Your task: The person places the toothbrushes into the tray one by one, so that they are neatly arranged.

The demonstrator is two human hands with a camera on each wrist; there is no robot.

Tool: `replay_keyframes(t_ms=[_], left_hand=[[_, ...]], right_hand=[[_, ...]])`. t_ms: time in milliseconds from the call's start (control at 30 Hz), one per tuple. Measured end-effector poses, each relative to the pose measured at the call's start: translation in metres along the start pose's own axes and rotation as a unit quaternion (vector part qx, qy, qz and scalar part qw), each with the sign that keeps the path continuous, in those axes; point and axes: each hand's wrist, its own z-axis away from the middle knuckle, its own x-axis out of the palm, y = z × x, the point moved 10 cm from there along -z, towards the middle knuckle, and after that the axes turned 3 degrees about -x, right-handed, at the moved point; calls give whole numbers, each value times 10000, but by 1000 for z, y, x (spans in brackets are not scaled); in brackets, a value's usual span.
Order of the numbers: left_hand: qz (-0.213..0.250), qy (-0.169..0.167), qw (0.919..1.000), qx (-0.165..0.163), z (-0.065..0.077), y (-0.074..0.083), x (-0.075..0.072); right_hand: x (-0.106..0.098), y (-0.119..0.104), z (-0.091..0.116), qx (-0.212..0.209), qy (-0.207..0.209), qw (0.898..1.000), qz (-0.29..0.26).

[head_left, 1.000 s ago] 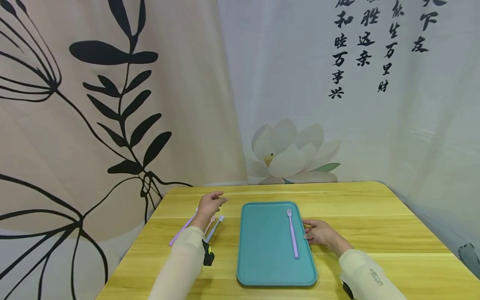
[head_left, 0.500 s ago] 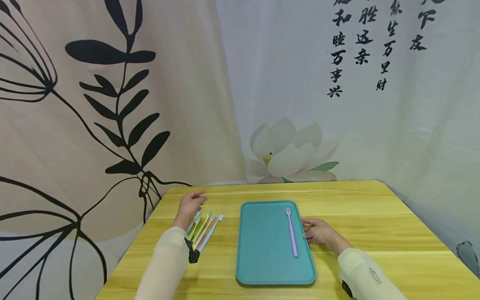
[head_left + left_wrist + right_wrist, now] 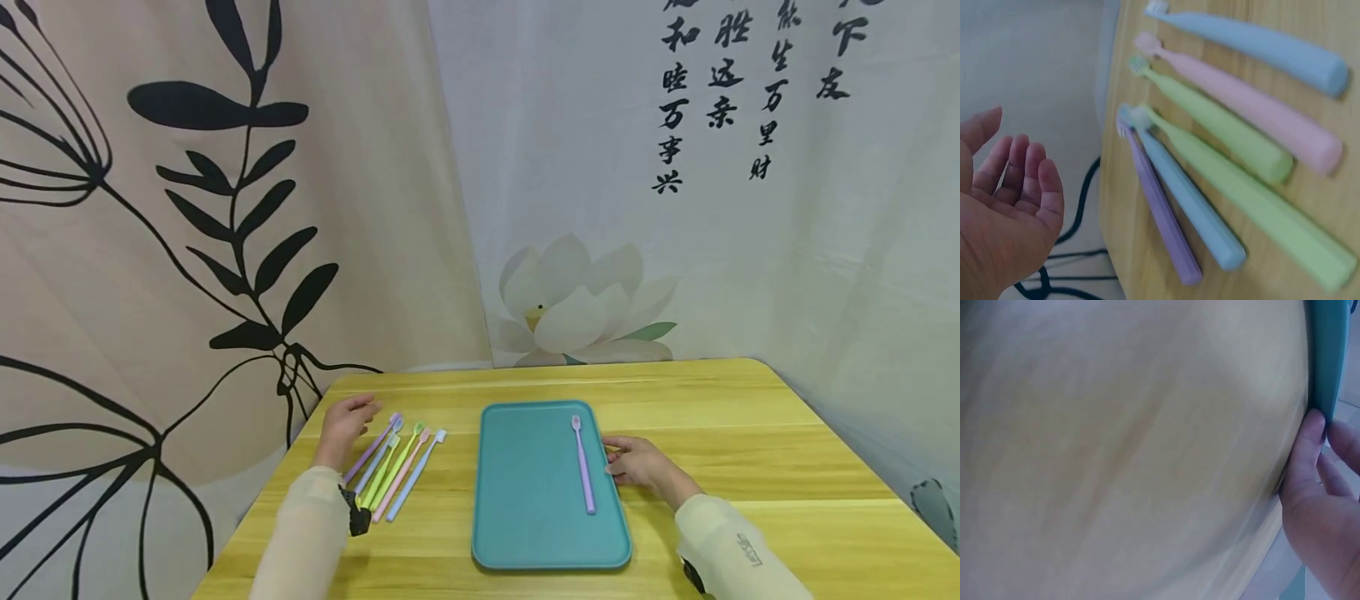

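Note:
My left hand (image 3: 347, 431) is held beside a fan of several toothbrushes, its fingers loosely bent and holding nothing. In the left wrist view, a purple toothbrush (image 3: 1163, 209) lies nearest that hand (image 3: 1013, 206). Beyond it are two blue, two green and one pink toothbrush (image 3: 1250, 103), all with their heads toward the far side. My right hand (image 3: 643, 467) pinches the right rim of a teal tray (image 3: 525, 492), thumb and fingertips at its edge in the right wrist view. On the tray's right side lies a light purple toothbrush (image 3: 584, 467), bristle end away from me.
All of this sits on a yellow wood-grain table (image 3: 750, 442). Behind its far edge hangs a pale curtain (image 3: 390, 208) printed with dark leaves, a lotus and written characters. Table surface separates the loose toothbrushes from the tray.
My left hand has moved left from above the toothbrushes to their left side, uncovering the whole row. The right hand, the tray and the toothbrush on it stay in place.

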Motion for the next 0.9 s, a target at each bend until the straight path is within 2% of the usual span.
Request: replay_keyframes(t_ms=[167, 367, 433, 700, 900], left_hand=[[-147, 126, 9997, -133, 2, -14, -15], [-195, 82, 9998, 12, 6, -27, -29], [-220, 32, 9997, -34, 7, -33, -32], [-512, -21, 9983, -278, 7, -62, -41], [-361, -141, 9983, -431, 6, -74, -42]], right_hand=[[1, 0, -1, -55, -41, 10000, 46], [2, 0, 0, -45, 14, 9999, 102], [2, 0, 0, -39, 39, 9999, 108], [2, 1, 0, -32, 62, 9999, 109], [1, 1, -1, -9, 82, 9999, 113]])
